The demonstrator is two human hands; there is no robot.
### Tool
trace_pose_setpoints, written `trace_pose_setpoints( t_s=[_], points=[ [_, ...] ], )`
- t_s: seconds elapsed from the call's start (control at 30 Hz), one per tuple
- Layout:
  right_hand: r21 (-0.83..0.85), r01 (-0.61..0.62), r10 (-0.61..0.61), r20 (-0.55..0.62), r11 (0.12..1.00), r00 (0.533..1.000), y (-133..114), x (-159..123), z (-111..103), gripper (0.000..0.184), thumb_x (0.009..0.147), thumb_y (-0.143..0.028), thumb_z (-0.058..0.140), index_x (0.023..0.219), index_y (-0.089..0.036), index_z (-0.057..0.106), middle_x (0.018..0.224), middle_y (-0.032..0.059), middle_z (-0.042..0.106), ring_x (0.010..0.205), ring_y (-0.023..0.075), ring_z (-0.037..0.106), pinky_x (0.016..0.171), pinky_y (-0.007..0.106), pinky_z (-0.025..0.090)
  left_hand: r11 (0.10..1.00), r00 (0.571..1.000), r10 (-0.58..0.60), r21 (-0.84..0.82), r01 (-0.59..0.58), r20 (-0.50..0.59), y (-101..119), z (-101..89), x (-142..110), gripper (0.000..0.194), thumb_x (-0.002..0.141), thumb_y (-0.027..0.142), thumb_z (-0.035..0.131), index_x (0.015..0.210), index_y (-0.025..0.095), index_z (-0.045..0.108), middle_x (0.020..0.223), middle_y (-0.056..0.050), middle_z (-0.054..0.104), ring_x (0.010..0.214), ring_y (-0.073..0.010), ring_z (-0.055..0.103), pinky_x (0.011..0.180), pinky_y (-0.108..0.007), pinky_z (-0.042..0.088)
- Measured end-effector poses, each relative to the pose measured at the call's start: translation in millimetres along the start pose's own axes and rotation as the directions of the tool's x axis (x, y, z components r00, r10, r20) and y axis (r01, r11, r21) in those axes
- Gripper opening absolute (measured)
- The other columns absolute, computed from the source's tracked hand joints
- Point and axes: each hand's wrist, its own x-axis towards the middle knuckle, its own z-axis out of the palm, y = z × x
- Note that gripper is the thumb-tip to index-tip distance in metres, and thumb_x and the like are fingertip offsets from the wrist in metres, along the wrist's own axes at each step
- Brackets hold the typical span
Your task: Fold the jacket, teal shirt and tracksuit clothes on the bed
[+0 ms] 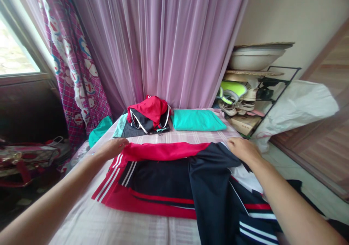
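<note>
A red and navy sports garment (pixel 174 181) with white stripes lies spread across the bed (pixel 131 226). My left hand (pixel 113 147) rests on its far left red edge, fingers curled over the cloth. My right hand (pixel 242 148) presses on the far right corner of the navy part, fingers bent down onto the fabric. Behind the garment lie a crumpled red and black piece of clothing (pixel 148 115) and a folded teal cloth (pixel 197 120).
A purple curtain (pixel 163 41) hangs behind the bed and a patterned pink curtain (pixel 73 66) by the window. A shoe rack (pixel 253 99) with sandals and a basin stands at the right, a white bag (pixel 297 105) beside it. Bags (pixel 27 157) sit at the left.
</note>
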Motion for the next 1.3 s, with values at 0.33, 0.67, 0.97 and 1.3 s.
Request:
trace_pose_setpoints(
  t_s=[0.33, 0.67, 0.97, 1.3],
  points=[
    [0.208, 0.228, -0.289, 0.345, 0.951, 0.893, 9.8, 50.3, 45.4, 0.056, 0.075, -0.037, 0.068, 0.128, -0.021, 0.066, 0.135, 0.0089, 0.064, 0.123, 0.0270, 0.060, 0.102, 0.033, 0.047, 0.996, 0.950, -0.021, 0.084, -0.006, 0.313, -9.3, 10.3, 37.6, 0.046, 0.078, 0.044, 0.054, 0.112, 0.019, 0.069, 0.109, -0.010, 0.074, 0.099, -0.0270, 0.069, 0.090, -0.036, 0.051],
    [0.084, -0.131, 0.123, 0.094, 0.988, 0.988, 8.1, 44.0, 33.7, 0.037, 0.085, -0.042, 0.060, 0.117, -0.026, 0.069, 0.110, 0.0088, 0.074, 0.102, 0.0292, 0.068, 0.082, 0.037, 0.052, 0.971, 0.952, -0.216, 0.153, 0.185, 0.215, -14.9, -0.8, 33.2, 0.049, 0.088, 0.051, 0.045, 0.107, 0.010, 0.065, 0.082, -0.011, 0.071, 0.075, -0.0265, 0.067, 0.067, -0.034, 0.049],
    [0.172, 0.271, -0.248, -0.146, 0.947, 0.958, -43.6, 7.1, 24.7, 0.048, 0.094, -0.035, 0.043, 0.138, -0.020, 0.058, 0.146, 0.0118, 0.054, 0.134, 0.0278, 0.049, 0.110, 0.044, 0.040, 0.977, 0.987, -0.018, 0.205, 0.050, -0.158, 39.7, 28.8, 10.3, 0.046, 0.093, 0.040, 0.045, 0.134, 0.024, 0.059, 0.143, -0.010, 0.057, 0.132, -0.0302, 0.052, 0.110, -0.047, 0.038],
    [0.230, 0.408, -0.445, 0.142, 0.883, 0.884, -102.4, -69.5, 23.1, 0.052, 0.096, -0.045, 0.043, 0.143, -0.025, 0.052, 0.154, 0.0119, 0.044, 0.142, 0.0266, 0.039, 0.115, 0.051, 0.027, 0.984, 0.985, 0.168, 0.056, -0.166, -0.030, 93.4, 50.8, -10.3, 0.045, 0.093, 0.041, 0.048, 0.133, 0.027, 0.062, 0.147, -0.008, 0.054, 0.132, -0.0286, 0.052, 0.111, -0.044, 0.041]
  ],
)
